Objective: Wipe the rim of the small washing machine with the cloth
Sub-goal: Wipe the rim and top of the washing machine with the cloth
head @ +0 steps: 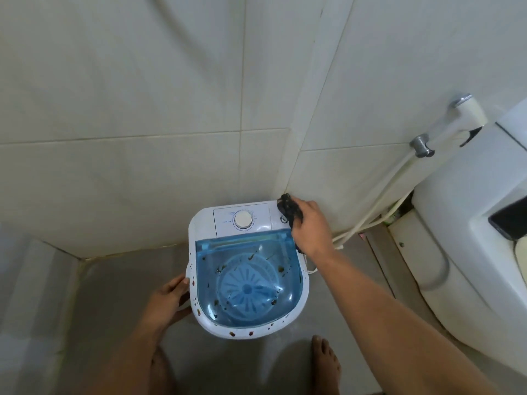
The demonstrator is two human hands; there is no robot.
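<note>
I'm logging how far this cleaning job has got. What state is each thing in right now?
Small washing machine: upright on the floor, white rim spotted with brown stains.
Blue lid: closed, spattered.
Timer dial: setting unreadable.
Dark cloth: bunched, pressed on the rim's back right corner.
Right hand: grip closed on the cloth.
Left hand: open, steadying the machine's left side.
Spray nozzle: hung on the wall.

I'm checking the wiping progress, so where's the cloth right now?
In the head view, the dark cloth is bunched in the right hand, pressed on the washing machine's far right corner, just right of the white dial.
</note>
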